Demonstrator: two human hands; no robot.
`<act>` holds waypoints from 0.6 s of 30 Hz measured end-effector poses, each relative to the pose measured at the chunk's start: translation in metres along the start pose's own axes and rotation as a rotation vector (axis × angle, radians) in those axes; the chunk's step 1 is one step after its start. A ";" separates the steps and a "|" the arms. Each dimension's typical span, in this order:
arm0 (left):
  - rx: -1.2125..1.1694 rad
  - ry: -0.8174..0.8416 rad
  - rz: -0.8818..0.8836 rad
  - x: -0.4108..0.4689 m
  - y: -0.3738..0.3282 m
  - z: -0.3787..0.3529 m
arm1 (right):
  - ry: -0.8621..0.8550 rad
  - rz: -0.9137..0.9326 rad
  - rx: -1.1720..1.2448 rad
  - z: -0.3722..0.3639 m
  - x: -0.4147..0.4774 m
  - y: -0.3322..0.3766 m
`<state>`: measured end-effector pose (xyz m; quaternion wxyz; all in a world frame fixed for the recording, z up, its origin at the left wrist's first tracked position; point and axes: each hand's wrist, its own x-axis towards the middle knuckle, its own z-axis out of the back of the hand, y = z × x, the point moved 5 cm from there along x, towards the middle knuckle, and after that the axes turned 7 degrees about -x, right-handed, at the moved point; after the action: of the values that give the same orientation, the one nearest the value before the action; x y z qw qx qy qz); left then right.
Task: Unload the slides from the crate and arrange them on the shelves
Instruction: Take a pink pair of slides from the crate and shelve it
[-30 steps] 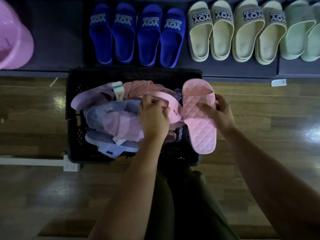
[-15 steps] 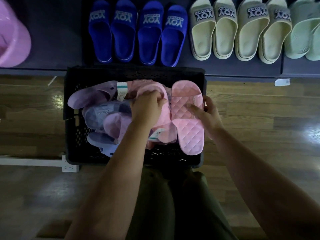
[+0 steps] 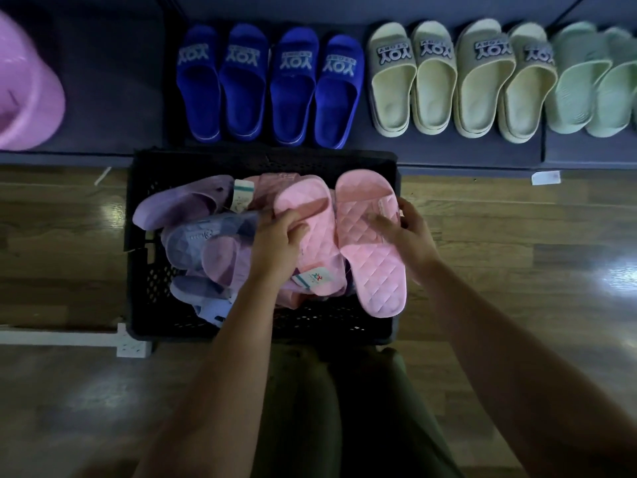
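Two forearms reach forward over dark green trousers (image 3: 344, 408) to the black crate (image 3: 275, 334) on the wooden floor (image 3: 517, 236). The left hand (image 3: 279, 243) lies knuckles-up over the crate's middle, fingers curled into the strap opening of the left pink slide (image 3: 310, 208), gripping it. The right hand (image 3: 412, 236) holds the right pink slide (image 3: 372, 267) at the crate's right edge: thumb hooked on its outer side, blurred fingers laid across the quilted footbed. Both slides lie footbed-up, touching, atop the heap. A white power strip (image 3: 134, 346) lies at the crate's near-left corner. Left of the pink pair the crate holds bluish-grey slides (image 3: 203, 236) and, at its far-left corner, a purple slide (image 3: 179, 205), with paper tags (image 3: 241, 198) among them. Beyond, along the front edge of the dark shelf (image 3: 103, 98), stand four blue slides (image 3: 269, 91), four cream slides (image 3: 458, 84) and pale green slides (image 3: 593, 88); a pink tub (image 3: 27, 91) sits at its left end.
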<state>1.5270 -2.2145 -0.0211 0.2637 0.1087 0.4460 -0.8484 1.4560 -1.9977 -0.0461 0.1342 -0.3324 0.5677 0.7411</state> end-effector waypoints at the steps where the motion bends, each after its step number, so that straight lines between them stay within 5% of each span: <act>1: -0.019 -0.003 -0.026 -0.004 -0.011 0.008 | 0.015 0.013 0.004 0.002 -0.007 0.012; 9: -0.072 -0.040 -0.173 -0.034 -0.142 0.123 | 0.215 0.155 0.111 0.023 -0.101 0.163; 18: -0.323 0.001 -0.270 -0.113 -0.302 0.259 | 0.078 0.274 0.085 0.064 -0.242 0.342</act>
<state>1.4707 -2.2462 0.3875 0.1613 0.0045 0.5868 -0.7935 1.4170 -2.0047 0.3757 0.0236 -0.2745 0.6433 0.7144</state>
